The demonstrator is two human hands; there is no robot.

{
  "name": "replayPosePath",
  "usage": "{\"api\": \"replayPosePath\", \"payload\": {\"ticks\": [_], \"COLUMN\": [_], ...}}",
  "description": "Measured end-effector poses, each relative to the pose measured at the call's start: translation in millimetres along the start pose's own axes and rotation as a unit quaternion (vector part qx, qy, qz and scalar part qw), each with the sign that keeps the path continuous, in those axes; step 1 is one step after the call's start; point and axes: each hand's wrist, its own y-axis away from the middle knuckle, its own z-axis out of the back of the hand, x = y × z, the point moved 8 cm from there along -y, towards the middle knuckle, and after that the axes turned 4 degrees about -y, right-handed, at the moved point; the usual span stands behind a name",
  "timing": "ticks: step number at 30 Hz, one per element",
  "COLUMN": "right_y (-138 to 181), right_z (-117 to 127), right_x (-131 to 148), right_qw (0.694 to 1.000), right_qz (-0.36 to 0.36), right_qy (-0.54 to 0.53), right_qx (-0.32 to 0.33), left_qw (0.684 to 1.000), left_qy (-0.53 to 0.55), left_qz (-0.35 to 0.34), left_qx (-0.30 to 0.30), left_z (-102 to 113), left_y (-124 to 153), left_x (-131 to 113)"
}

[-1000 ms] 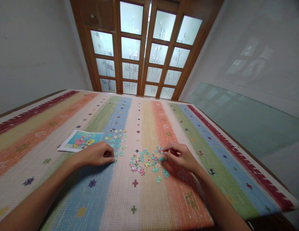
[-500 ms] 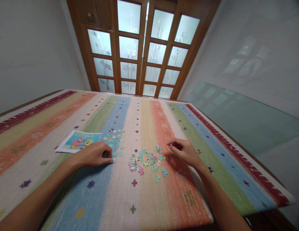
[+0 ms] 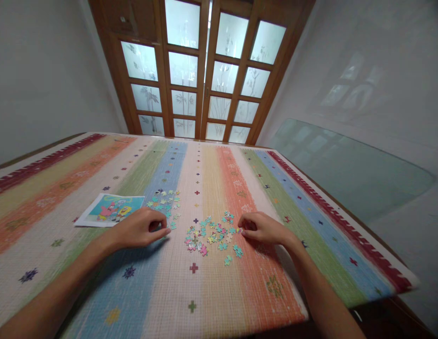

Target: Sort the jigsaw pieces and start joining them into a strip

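Loose jigsaw puzzle pieces [image 3: 211, 235] in teal, pink and yellow lie in a cluster between my two hands. My right hand [image 3: 263, 229] is at the cluster's right edge, thumb and fingers pinched on a small yellow and purple puzzle piece [image 3: 239, 230]. My left hand [image 3: 147, 228] is curled with thumb and forefinger together; what they hold, if anything, I cannot make out. Just beyond it is a second group of mostly teal and pale puzzle pieces [image 3: 165, 203]. A printed cartoon picture [image 3: 111, 209] lies flat behind my left wrist.
A striped tablecloth [image 3: 172, 292] covers the table, whose near edge runs below my right forearm. Wooden doors with frosted panes [image 3: 185, 70] stand beyond the far end. A pale green panel [image 3: 346, 165] is along the right wall.
My right hand has moved left and down to the piece at the cluster's edge. My left hand has shifted slightly right, towards the cluster. The camera view has turned a little.
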Motion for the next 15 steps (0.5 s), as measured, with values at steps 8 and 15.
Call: {"api": "replayPosePath", "payload": {"ticks": [8,15], "right_y": [-0.4,-2.9], "right_z": [-3.1,-15.6], "right_x": [-3.5,30.3], "right_qw": [0.999,0.989], "right_qz": [-0.001,0.059], "right_qy": [-0.052,-0.136], "right_qx": [0.007,0.006], "left_qw": [0.996,0.986], "left_qy": [0.033,0.126], "left_qz": [-0.069,-0.082], "left_qx": [-0.042,-0.068], "left_z": [-18.1,-41.6], "left_y": [-4.4,-8.4], "left_x": [-40.4,-77.4]}}
